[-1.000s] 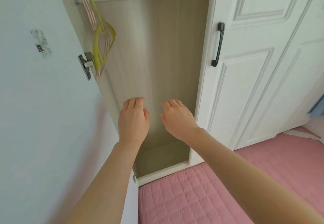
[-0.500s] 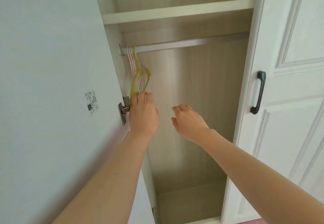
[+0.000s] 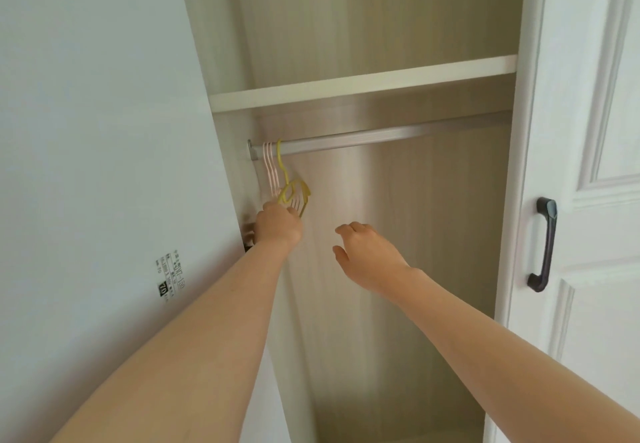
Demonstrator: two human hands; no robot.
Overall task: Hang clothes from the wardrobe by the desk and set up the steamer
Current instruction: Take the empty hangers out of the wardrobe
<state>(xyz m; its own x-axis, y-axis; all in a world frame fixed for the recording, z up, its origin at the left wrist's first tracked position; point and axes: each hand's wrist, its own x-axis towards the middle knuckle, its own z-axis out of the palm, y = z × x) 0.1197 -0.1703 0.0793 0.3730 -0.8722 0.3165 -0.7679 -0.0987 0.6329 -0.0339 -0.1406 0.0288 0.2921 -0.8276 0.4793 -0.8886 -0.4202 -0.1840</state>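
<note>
1. The left hand (image 3: 278,226) is raised to the lower end of the thin yellow plastic hanger (image 3: 294,195), at centre-left of the frame. Its fingers are turned away from the camera, so I cannot tell whether they grip the hanger or only touch it.
2. The right hand (image 3: 367,255) hovers mid-frame with fingers loosely bent, holding nothing.
3. The yellow hanger and a few pale pink thin hangers (image 3: 270,172) hang bunched at the far left end of the silver metal rail (image 3: 381,136), inside the beige wood-grain wardrobe (image 3: 415,234).
4. Risk: the hooks sit tight together, so pulling one could drag the others off the rail or tangle them.
5. Risk: the left wrist is close to the metal door hinge (image 3: 247,234), so a hurried pull may knock against it.
6. Hard to make out: the hangers' lower parts are blurred and partly behind the left hand. The wardrobe floor is cut off at the bottom edge. No clothes, steamer or desk are in view.
</note>
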